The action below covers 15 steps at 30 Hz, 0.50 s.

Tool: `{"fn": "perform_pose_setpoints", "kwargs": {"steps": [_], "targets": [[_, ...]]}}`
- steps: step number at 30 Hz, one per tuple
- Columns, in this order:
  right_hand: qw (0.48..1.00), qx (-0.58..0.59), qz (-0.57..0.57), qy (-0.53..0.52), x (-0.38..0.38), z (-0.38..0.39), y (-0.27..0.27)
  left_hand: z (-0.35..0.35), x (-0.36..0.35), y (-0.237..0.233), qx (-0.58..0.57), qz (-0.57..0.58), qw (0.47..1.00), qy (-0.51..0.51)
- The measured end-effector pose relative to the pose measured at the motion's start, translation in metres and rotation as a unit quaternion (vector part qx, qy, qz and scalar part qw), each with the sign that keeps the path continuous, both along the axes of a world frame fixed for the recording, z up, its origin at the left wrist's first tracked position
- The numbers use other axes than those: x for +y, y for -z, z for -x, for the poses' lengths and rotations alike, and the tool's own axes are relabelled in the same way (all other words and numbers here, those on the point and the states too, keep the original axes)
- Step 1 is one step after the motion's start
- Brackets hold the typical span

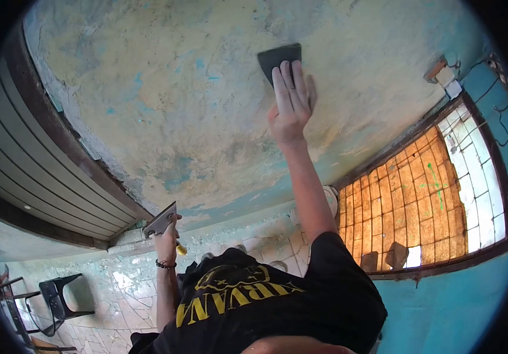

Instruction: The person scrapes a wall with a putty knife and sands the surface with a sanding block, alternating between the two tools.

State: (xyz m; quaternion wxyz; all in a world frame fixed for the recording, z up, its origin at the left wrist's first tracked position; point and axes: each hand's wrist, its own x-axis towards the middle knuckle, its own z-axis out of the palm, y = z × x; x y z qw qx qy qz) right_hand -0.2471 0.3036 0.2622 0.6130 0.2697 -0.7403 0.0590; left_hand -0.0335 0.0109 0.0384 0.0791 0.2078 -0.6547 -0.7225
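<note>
High on the patchy, worn wall [206,106], my right hand [292,103] presses a dark, flat, four-sided pad [271,58], its fingers laid together over the lower right part of the pad. Lower left, my left hand [166,239] is closed around a metal trowel [162,219] with a wide straight blade and a yellow handle end [180,249]. The blade tilts up to the right, near the bottom of the wall. A dark bracelet circles my left wrist.
A slatted shutter door [47,171] in a dark frame is at the left. At the right stands a gridded window [407,200] with orange panes. A black chair [62,298] is on the tiled floor [118,307], lower left. An electrical box [444,75] hangs upper right.
</note>
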Motion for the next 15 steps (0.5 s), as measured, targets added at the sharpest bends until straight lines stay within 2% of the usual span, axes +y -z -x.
{"fn": "perform_pose_setpoints", "kwargs": {"steps": [1, 2, 4, 5, 6, 8, 9, 12, 13, 15], "targets": [[0.998, 0.038, 0.019, 0.040, 0.015, 0.009, -0.004, 0.002, 0.000, 0.001, -0.001, -0.004, 1.000, 0.004], [0.989, 0.031, 0.143, 0.024, 0.026, 0.020, -0.006, 0.003, 0.001, 0.003, -0.003, -0.009, 1.000, 0.007], [0.926, 0.015, 0.378, -0.012, 0.039, 0.036, -0.007, 0.004, 0.004, 0.004, 0.015, -0.005, 1.000, 0.009], [0.943, 0.085, 0.320, 0.019, 0.029, 0.046, 0.001, 0.006, 0.006, 0.001, 0.015, 0.006, 1.000, 0.006], [0.973, 0.064, 0.222, 0.011, 0.020, 0.037, 0.000, 0.008, 0.006, -0.001, 0.014, 0.020, 1.000, 0.006], [1.000, 0.016, 0.022, 0.003, 0.012, 0.007, 0.005, 0.012, 0.009, -0.005, 0.000, 0.017, 1.000, 0.008], [0.994, 0.044, 0.077, 0.058, 0.026, 0.017, 0.001, 0.011, 0.010, -0.007, -0.009, 0.016, 1.000, 0.011], [0.941, -0.006, 0.335, 0.041, 0.032, 0.028, -0.006, 0.014, 0.013, -0.001, 0.007, 0.008, 1.000, 0.014], [0.958, 0.076, 0.276, -0.011, 0.014, 0.033, 0.000, 0.014, 0.021, -0.010, 0.009, 0.013, 1.000, 0.008], [0.985, 0.057, 0.162, 0.026, 0.005, 0.019, 0.009, 0.013, 0.018, -0.010, 0.009, 0.003, 1.000, 0.016]]}}
